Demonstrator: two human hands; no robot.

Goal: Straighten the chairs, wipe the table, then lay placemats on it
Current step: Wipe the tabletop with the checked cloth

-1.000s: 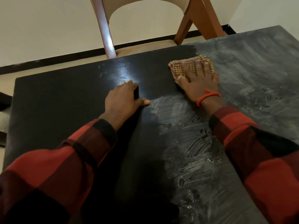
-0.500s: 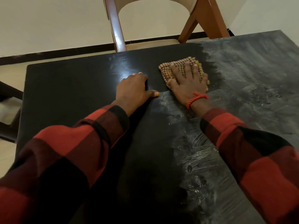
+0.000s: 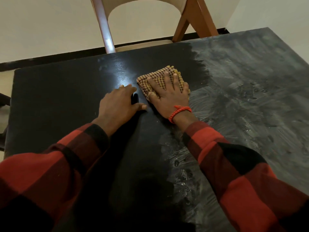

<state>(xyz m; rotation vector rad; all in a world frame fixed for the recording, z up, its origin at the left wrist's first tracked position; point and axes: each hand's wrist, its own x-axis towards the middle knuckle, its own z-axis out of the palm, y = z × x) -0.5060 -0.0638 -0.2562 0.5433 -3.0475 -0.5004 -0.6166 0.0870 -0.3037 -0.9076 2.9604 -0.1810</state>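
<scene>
On the left half of the counter [image 3: 55, 101], a dark, matte, finely grained surface is seen already wiped clean, with one glossy glare patch near the far edge. The left hand [image 3: 117, 104] is laid flat on it as a brace, its fingers relaxed and nothing held in its grip. Just beside it, the right hand [image 3: 168, 96] is pressed with spread, straight fingers on a folded cloth [image 3: 158, 77], a nubbly, checked weave in tan and brown, roughly square; nothing is clenched. A red braided cord is worn at that wrist. Further right, the counter is covered by a grey, streaky film. Beyond the far edge a wooden chair [image 3: 107, 36] with a cream seat is tucked in. The wiping step is judged half done; next, firm overlapping strokes into the grey area are called for. No placemats are visible.
</scene>
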